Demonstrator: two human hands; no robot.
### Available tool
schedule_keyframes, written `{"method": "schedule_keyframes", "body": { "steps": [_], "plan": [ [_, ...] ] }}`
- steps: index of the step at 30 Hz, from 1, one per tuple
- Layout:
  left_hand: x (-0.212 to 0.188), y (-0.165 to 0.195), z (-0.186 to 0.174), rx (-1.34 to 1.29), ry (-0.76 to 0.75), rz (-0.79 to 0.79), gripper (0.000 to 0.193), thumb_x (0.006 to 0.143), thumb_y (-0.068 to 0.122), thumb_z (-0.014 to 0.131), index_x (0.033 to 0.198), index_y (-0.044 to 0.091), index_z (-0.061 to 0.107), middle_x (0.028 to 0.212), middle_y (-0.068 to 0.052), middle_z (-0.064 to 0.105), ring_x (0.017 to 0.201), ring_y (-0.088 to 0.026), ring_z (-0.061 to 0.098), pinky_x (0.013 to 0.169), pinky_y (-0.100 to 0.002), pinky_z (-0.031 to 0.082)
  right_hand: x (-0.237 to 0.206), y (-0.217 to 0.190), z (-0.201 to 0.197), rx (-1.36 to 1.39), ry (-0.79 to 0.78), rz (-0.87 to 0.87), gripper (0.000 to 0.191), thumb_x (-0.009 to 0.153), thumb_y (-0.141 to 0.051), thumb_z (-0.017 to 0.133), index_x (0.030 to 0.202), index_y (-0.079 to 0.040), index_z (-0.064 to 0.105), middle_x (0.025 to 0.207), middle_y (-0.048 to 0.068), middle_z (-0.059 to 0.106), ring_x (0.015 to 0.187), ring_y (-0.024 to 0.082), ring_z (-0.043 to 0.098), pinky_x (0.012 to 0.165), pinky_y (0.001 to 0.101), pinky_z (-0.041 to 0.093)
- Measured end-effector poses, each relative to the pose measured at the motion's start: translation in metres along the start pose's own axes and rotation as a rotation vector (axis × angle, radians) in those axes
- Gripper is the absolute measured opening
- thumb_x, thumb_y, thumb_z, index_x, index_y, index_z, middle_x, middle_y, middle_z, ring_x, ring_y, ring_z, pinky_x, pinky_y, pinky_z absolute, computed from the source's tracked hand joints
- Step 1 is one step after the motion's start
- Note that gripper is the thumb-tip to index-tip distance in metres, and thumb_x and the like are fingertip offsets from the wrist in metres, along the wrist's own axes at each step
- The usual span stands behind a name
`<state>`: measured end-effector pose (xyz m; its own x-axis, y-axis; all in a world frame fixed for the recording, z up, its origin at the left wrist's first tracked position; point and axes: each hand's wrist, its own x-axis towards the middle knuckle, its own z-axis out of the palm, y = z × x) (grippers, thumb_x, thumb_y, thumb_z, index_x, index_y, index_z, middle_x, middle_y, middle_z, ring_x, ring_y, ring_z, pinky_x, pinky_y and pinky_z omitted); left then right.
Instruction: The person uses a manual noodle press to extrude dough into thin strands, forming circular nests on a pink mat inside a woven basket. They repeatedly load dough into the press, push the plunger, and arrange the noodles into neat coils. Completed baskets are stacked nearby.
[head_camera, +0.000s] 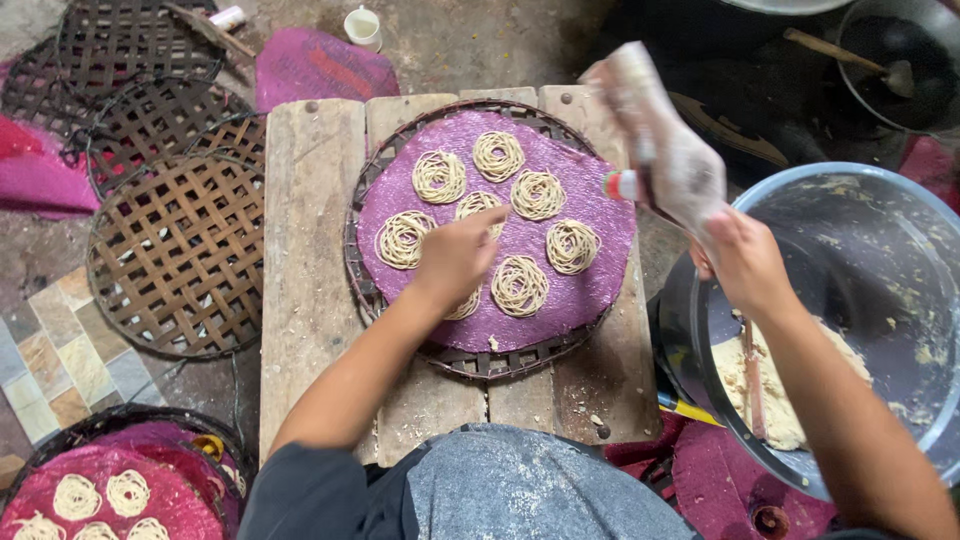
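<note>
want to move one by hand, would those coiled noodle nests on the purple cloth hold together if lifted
Probably not. Each noodle nest is thin loose strands, so it likely sags or breaks. They look soft, perhaps sticky. Lifting the woven tray seems safer.

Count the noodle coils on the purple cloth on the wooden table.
8 noodle coils: two at the far side, three across the middle, one right, one near, and one partly hidden under the left hand. More may lie beneath it.
</note>
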<state>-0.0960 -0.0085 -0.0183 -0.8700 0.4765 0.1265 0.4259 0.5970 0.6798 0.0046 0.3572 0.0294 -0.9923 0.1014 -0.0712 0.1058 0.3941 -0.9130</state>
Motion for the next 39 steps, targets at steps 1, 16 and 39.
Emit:
{"method": "schedule_keyframes", "body": {
  "steps": [1, 16, 39],
  "plan": [
    [-0.02, -0.006, -0.017, -0.025, 0.113, -0.027, 0.036, 0.096, 0.02, 0.06, 0.13, 0.022, 0.067, 0.1, -0.008, 0.075, 0.072, -0.023, 0.072, 0.066, -0.038, 0.057, -0.007, 0.008, 0.001, 0.104, 0.027, -0.017, 0.077, 0.102, -0.072, 0.042, 0.112, 0.002, 0.06, 0.075, 0.002, 0.053, 0.063, 0.012, 0.049, 0.058, 0.0273, 0.042],
    [-0.144, -0.03, -0.033, 0.437, 0.179, -0.544, 0.062, 0.089, 0.056, 0.062, 0.126, 0.006, 0.058, 0.12, -0.012, 0.059, 0.109, -0.024, 0.059, 0.096, -0.045, 0.037, -0.085, 0.07, 0.036, 0.699, 0.275, -0.209, 0.085, 0.098, -0.087, 0.037, 0.103, -0.002, 0.049, 0.082, 0.01, 0.056, 0.07, 0.019, 0.053, 0.069, 0.0339, 0.043],
    [0.043, -0.051, -0.087, -0.792, 0.238, 0.069, 0.056, 0.091, 0.035, 0.081, 0.137, 0.009, 0.062, 0.14, -0.01, 0.061, 0.131, -0.023, 0.057, 0.116, -0.04, 0.041, -0.056, 0.01, 0.076, 0.243, -0.139, 0.169, 0.082, 0.1, -0.072, 0.027, 0.101, 0.002, 0.063, 0.077, 0.002, 0.06, 0.066, 0.014, 0.052, 0.059, 0.0295, 0.043]
  ]
}}
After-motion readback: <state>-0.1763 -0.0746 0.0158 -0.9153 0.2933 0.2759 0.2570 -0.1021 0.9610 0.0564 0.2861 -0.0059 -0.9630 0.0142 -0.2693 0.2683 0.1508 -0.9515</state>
